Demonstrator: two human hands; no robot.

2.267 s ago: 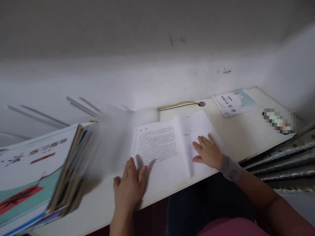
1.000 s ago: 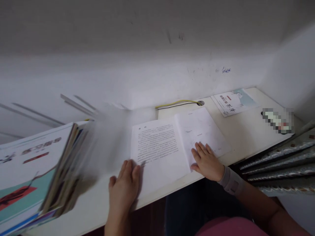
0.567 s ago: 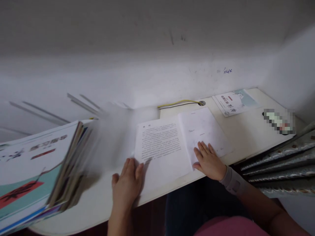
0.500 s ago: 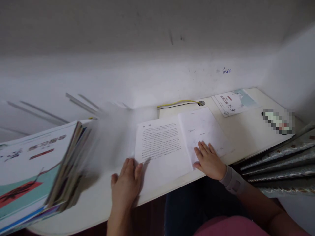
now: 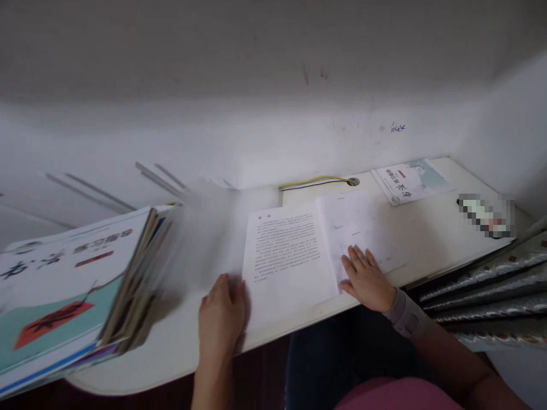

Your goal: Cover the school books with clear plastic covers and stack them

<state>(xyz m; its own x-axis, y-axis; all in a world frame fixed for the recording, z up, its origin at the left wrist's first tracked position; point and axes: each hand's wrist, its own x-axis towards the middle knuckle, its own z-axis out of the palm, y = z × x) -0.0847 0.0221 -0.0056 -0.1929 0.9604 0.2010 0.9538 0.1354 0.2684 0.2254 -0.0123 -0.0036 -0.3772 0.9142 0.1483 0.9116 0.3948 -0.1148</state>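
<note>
Flattening of the open book (image 5: 290,259) is judged to be the step in hand. The book lies near the front edge of the white desk (image 5: 431,233), directly before the person, with a printed page on the left and a nearly blank page on the right. The right hand (image 5: 368,280) is laid palm down on the lower part of the right page, its fingers slightly spread and pressed flat; a grey wristband (image 5: 405,314) is worn on that wrist. The left hand (image 5: 222,313) is laid flat, fingers together, at the lower left corner of the printed page, touching its edge. It is blurred, so it cannot be told whether a leaf is caught under the fingertips.

A tilted stack of books (image 5: 72,285) is seen at the left end of the desk, well apart from the open book, with a blurred patch between them that cannot be made out. A thin booklet (image 5: 411,180) lies at the far right by the wall, and a yellow cable (image 5: 316,180) runs along the wall to a grommet (image 5: 353,182).

If a leaf is to be turned, its corner would need to be lifted by the fingertips of one hand while the opposite page is pressed down by the other, so that the spine is not allowed to spring shut.
</note>
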